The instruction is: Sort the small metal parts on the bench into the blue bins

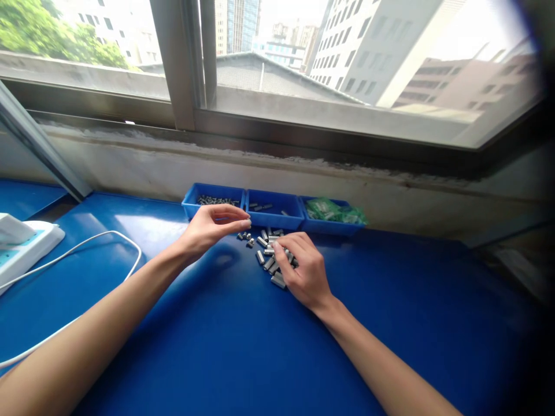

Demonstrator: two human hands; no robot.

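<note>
My left hand (217,224) is closed in a pinch above the table, with a small metal screw (249,221) showing at its fingertips. Just below it lie several loose screws (250,243) on the blue surface. Over a pile of short metal standoffs (269,263) rests my right hand (306,266), its thumb and fingers drawn together at the pile. What those fingers grip, if anything, is hidden from this angle.
Behind the hands stand three blue bins: one with screws (186,203), one with a few standoffs (277,221), one with green plastic bags (332,209). A white power strip (47,236) and white cable (113,233) lie left on the blue table (243,352). A window rises behind.
</note>
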